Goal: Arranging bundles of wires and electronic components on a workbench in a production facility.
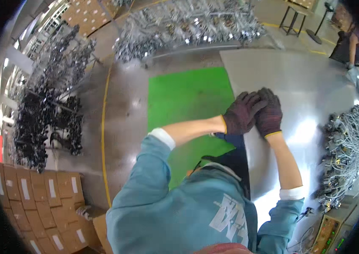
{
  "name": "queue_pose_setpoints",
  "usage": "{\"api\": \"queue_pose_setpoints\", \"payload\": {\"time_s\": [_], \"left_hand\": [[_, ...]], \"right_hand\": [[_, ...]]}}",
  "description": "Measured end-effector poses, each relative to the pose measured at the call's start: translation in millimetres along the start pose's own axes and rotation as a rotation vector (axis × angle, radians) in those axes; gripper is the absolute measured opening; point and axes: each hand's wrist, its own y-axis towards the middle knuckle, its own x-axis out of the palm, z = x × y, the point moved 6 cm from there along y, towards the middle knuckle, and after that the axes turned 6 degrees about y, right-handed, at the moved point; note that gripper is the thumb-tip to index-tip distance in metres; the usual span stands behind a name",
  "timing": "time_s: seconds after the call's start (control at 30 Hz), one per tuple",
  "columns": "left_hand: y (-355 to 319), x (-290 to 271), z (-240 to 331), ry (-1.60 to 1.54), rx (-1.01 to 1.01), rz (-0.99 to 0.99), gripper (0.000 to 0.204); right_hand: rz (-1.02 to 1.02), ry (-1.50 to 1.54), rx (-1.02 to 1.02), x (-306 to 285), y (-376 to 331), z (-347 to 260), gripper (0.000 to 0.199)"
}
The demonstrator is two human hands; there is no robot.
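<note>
My left hand (239,115) and my right hand (270,113) are pressed against each other above the near-left edge of a smooth grey metal worktable (289,80). Both wear dark maroon work gloves with yellow cuffs. The left fingers reach across onto the right hand, and the fingers of both are bent together. Anything held between them is hidden by the gloves. Just left of the table a green mat (188,97) lies on the floor, partly covered by my left forearm.
Grey cable bundles (344,152) lie along the table's right side. A rack hung with cables (188,31) stands beyond, and black cable racks (40,118) stand left. Stacked cardboard boxes (40,203) are lower left. A stool (293,21) and another person (355,46) appear far right.
</note>
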Motion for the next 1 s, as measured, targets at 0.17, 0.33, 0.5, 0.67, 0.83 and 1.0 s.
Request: {"api": "queue_pose_setpoints", "payload": {"time_s": [0.17, 0.33, 0.5, 0.67, 0.83, 1.0], "left_hand": [[-8, -5, -4, 0.033, 0.084, 0.028, 0.087], [-12, -8, -11, -0.024, 0.139, 0.007, 0.086], [-4, -16, -13, 0.082, 0.130, -0.108, 0.080], [-11, -12, -20, 0.073, 0.218, -0.072, 0.089], [13, 13, -54, -0.772, -0.144, -0.206, 0.054], [39, 17, -51, -0.595, -0.257, -0.158, 0.042]], "right_hand": [[-0.022, -0.038, -0.033, 6, -3, -6, 0.050], [0.028, 0.048, -0.015, 13, -7, -3, 0.046], [0.159, -0.010, -0.027, 9, -9, -15, 0.046], [0.155, 0.073, 0.043, 10, -14, -23, 0.047], [0.126, 0.130, 0.064, 8, -23, -15, 0.057], [0.106, 0.279, 0.114, -25, -19, -19, 0.054]]}}
